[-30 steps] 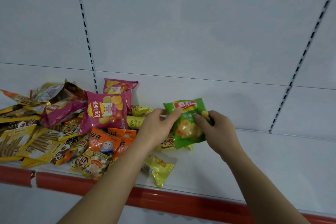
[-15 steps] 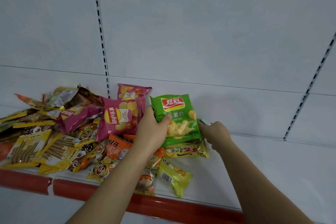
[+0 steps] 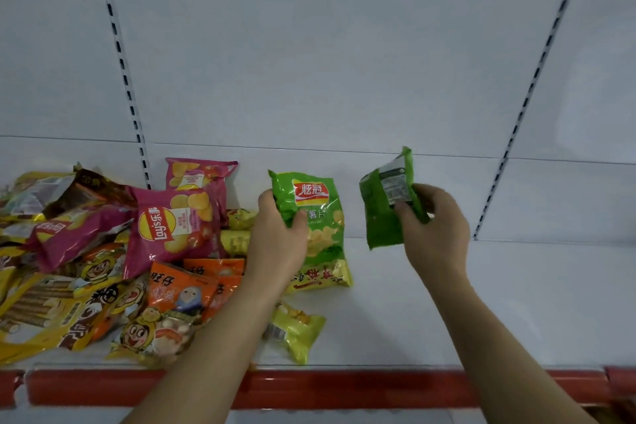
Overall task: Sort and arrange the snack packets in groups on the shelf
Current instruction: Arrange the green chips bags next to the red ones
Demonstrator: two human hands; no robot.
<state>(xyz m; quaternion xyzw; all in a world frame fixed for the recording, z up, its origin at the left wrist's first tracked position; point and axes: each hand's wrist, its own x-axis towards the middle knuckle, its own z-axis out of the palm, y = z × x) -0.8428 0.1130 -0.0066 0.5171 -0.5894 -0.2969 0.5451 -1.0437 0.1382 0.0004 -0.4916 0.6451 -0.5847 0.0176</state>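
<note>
While our left hand [image 3: 280, 237] clamps a green chip packet [image 3: 311, 213] by its left edge, front label toward us, our right hand [image 3: 435, 227] pinches a second green packet [image 3: 385, 206], back side showing, well apart at its three o'clock. Both packets are held upright, and whether their lower edges touch the white shelf [image 3: 481, 303] we cannot tell. At six o'clock of the left packet lies a yellow packet [image 3: 321, 277], and another small yellow one [image 3: 297, 329] sits nearer the red shelf edge [image 3: 378, 387]. Toward nine o'clock, a pink Lay's bag [image 3: 172, 224] tops a jumbled heap of orange packets [image 3: 182, 289] and other snacks.
</note>
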